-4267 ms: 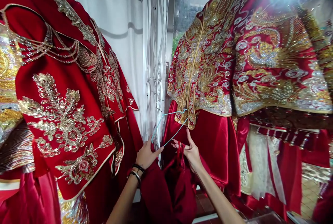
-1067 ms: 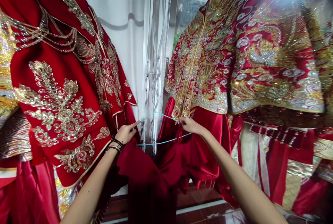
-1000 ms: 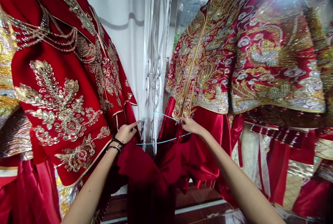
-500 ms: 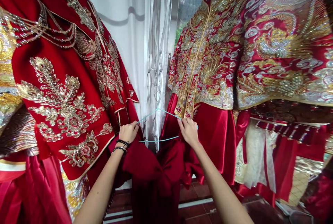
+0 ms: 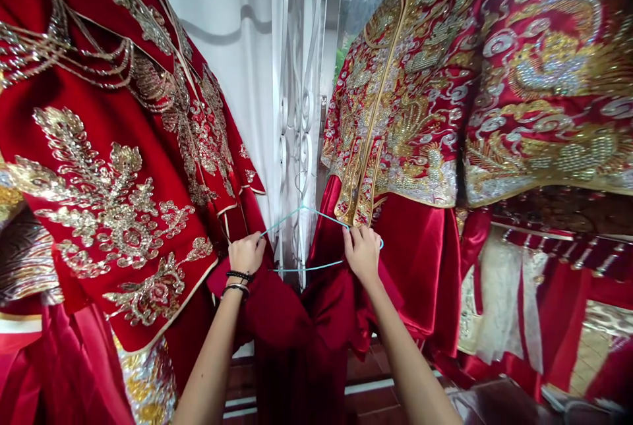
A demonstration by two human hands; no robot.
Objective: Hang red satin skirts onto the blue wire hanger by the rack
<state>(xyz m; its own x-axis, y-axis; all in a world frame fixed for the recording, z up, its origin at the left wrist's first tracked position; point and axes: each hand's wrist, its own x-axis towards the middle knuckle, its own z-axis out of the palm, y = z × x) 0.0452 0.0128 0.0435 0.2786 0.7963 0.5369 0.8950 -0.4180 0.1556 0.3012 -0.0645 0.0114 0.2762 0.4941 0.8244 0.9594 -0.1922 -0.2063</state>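
We see a person's two hands at the ends of a thin blue hanger, held level between two rows of hanging clothes. The left hand point(image 5: 246, 255) has its fingers curled tightly about one sloping arm of the hanger point(image 5: 324, 215); the right hand point(image 5: 363, 250) clasps the opposite arm, whose tip projects just beyond the knuckles. The hanger's metal hook points upward, and its lower bar spans the gap between the hands. Directly below the bar we find a dark red garment point(image 5: 299, 352), gathered at its middle and hanging down between the forearms. The hands cover its upper corners, so we cannot tell how it meets the hanger. Dark bracelets point(image 5: 240, 275) encircle the left wrist.

To the left we note a red jacket point(image 5: 143, 214) with silvery floral beadwork, its edge near the left hand. To the right, a gold-embroidered jacket point(image 5: 395, 102) hangs above a satin skirt point(image 5: 415, 254), with its front tabs just above the right hand. Behind the hanger, we distinguish a white scrollwork post point(image 5: 297, 148) beside a pale curtain point(image 5: 222, 16).
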